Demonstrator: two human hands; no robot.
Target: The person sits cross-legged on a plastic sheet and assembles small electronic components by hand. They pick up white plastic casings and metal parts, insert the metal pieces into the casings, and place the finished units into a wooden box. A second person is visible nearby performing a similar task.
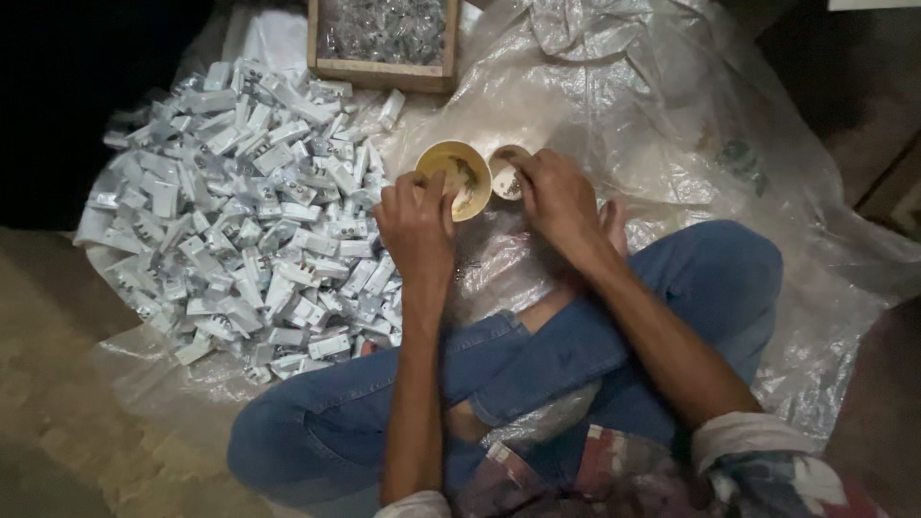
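Left hand [414, 223]: fingers curled together, tips on the rim of a small round yellow bowl [457, 177] holding brownish paste. Right hand [554, 200]: fingers bent closed over a smaller round white cup [506, 178], contents unclear. Both sit on a crinkled clear plastic sheet [672, 134] on the floor. Left: heap of small white rectangular plastic parts [240, 201]. Above: wooden box [382, 69] of clear pieces.

I wore faded blue jeans [595, 355], ripped open at one knee, and a patterned shirt of white, red and dark patches with its sleeves [758, 451] rolled above my elbows, leaving my forearms and both feet bare.
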